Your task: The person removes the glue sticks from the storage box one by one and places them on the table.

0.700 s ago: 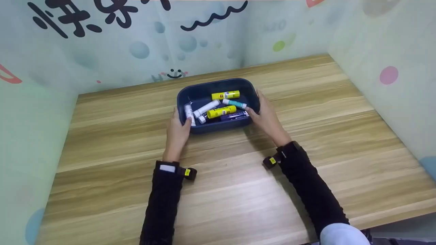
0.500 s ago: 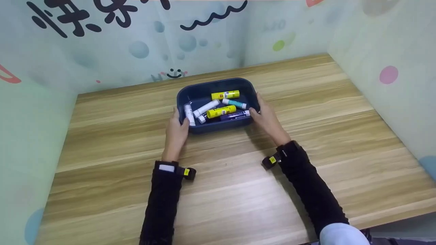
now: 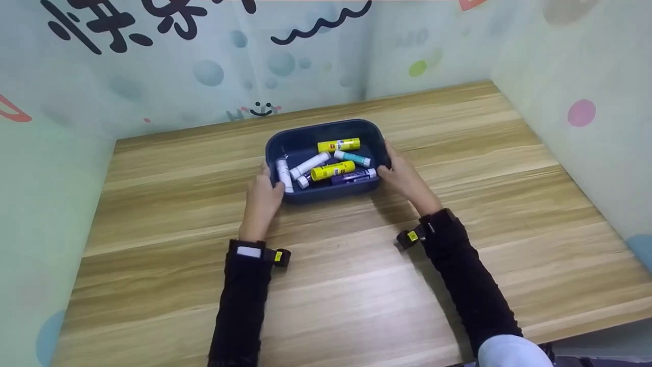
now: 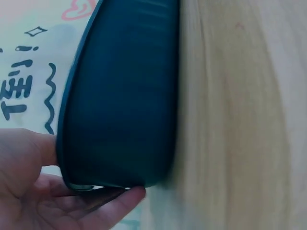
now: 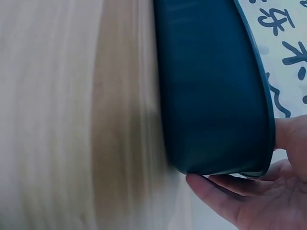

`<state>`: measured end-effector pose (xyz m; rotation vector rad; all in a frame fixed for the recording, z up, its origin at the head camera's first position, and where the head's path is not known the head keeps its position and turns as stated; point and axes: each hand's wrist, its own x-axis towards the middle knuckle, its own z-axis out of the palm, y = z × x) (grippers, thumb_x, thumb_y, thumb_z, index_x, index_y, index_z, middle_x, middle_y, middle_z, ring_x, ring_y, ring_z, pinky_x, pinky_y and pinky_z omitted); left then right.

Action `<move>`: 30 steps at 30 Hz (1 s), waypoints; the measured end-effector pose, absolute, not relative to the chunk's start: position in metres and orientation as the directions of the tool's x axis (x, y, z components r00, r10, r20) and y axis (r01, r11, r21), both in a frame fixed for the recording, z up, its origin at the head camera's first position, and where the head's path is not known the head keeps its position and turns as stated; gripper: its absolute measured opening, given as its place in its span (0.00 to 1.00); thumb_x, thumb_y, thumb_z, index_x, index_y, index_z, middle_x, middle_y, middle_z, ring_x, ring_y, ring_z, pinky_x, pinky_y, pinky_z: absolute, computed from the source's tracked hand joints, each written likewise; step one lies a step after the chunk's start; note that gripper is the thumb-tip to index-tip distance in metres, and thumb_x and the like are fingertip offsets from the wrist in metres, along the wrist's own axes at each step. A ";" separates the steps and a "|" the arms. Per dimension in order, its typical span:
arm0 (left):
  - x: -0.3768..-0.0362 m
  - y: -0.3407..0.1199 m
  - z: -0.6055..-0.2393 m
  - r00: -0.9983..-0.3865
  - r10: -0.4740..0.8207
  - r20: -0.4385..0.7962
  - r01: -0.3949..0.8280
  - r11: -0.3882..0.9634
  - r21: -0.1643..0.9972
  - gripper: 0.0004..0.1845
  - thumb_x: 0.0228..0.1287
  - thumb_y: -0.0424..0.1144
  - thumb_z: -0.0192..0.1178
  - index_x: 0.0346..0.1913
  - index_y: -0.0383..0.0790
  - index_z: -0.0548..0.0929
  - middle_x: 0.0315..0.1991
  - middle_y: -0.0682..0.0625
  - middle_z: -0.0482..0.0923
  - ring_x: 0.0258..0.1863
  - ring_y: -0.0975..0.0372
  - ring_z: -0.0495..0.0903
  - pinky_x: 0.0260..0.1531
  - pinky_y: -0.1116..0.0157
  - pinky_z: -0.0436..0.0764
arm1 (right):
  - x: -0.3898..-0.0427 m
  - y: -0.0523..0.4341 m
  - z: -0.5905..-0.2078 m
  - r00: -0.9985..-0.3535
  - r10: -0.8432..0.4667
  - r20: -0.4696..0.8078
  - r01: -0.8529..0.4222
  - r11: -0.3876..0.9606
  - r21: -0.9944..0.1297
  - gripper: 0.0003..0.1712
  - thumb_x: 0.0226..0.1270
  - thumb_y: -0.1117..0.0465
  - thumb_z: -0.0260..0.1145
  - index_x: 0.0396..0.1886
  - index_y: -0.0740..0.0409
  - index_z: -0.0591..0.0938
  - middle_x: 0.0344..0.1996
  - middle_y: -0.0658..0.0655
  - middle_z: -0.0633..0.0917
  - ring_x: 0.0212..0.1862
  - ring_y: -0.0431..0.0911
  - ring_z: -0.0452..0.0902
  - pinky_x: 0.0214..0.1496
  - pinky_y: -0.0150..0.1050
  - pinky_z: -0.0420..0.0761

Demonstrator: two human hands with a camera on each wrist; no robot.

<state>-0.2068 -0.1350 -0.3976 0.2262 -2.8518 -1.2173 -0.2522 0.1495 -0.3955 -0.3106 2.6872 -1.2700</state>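
Note:
A dark blue plastic bin (image 3: 331, 193) holds several glue sticks: two yellow ones (image 3: 332, 171), white ones (image 3: 310, 165), a teal one (image 3: 352, 158) and a dark purple one (image 3: 354, 177). My left hand (image 3: 261, 204) grips the bin's left end, thumb at the rim and fingers along the outer wall. At the opposite end my right hand (image 3: 406, 179) holds it the same way. Both wrist views show the bin's long side wall (image 4: 120, 96) close over the table, with fingertips (image 5: 201, 184) reaching under the end near its base.
The wood-grain table (image 3: 326, 285) stretches around the bin on all sides. Behind it stands a pale printed wall panel (image 3: 316, 86), and similar panels rise at left and right. Each black sleeve has a small wrist camera (image 3: 410, 237) strapped on.
Both hands and the bin have shifted slightly toward me and a touch to the right. My right thumb has drawn back from over the glue sticks to the rim.

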 end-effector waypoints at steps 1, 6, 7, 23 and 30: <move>-0.206 -0.135 -0.396 -0.989 -0.141 -0.035 -0.124 0.700 0.703 0.35 0.59 0.35 0.49 0.67 0.26 0.50 0.64 0.31 0.58 0.55 0.45 0.70 0.58 0.53 0.68 | -0.252 0.150 -0.395 -0.965 -0.256 -0.055 -0.121 0.621 -0.775 0.39 0.64 0.66 0.49 0.70 0.64 0.42 0.70 0.65 0.48 0.71 0.54 0.44 0.72 0.46 0.46; -0.202 -0.135 -0.389 -0.989 -0.118 -0.089 -0.148 0.765 0.627 0.35 0.60 0.36 0.49 0.67 0.24 0.49 0.62 0.30 0.62 0.49 0.42 0.74 0.52 0.51 0.72 | -0.251 0.151 -0.391 -0.952 -0.300 -0.063 -0.146 0.621 -0.770 0.40 0.60 0.71 0.48 0.70 0.66 0.41 0.70 0.66 0.47 0.71 0.55 0.44 0.72 0.46 0.45; -0.201 -0.135 -0.387 -0.987 -0.116 -0.110 -0.160 0.769 0.619 0.36 0.60 0.36 0.49 0.67 0.25 0.48 0.61 0.31 0.63 0.47 0.43 0.75 0.50 0.51 0.73 | -0.250 0.151 -0.390 -0.949 -0.309 -0.064 -0.150 0.621 -0.770 0.41 0.59 0.71 0.48 0.70 0.66 0.41 0.70 0.66 0.47 0.71 0.55 0.44 0.72 0.46 0.45; -0.177 -0.130 -0.359 -0.943 0.013 -0.332 -0.136 0.897 0.420 0.37 0.63 0.38 0.46 0.66 0.19 0.42 0.62 0.27 0.60 0.58 0.43 0.68 0.57 0.50 0.68 | -0.240 0.160 -0.378 -0.864 -0.489 -0.116 -0.231 0.592 -0.772 0.54 0.39 0.84 0.47 0.69 0.68 0.35 0.69 0.71 0.47 0.69 0.60 0.47 0.72 0.50 0.43; -0.167 -0.129 -0.349 -0.916 0.041 -0.399 -0.136 0.904 0.405 0.37 0.63 0.36 0.46 0.65 0.17 0.41 0.63 0.27 0.57 0.38 0.52 0.81 0.48 0.59 0.76 | -0.230 0.159 -0.367 -0.833 -0.493 -0.251 -0.207 0.698 -0.686 0.56 0.42 0.81 0.51 0.67 0.69 0.28 0.67 0.75 0.46 0.67 0.62 0.50 0.71 0.51 0.48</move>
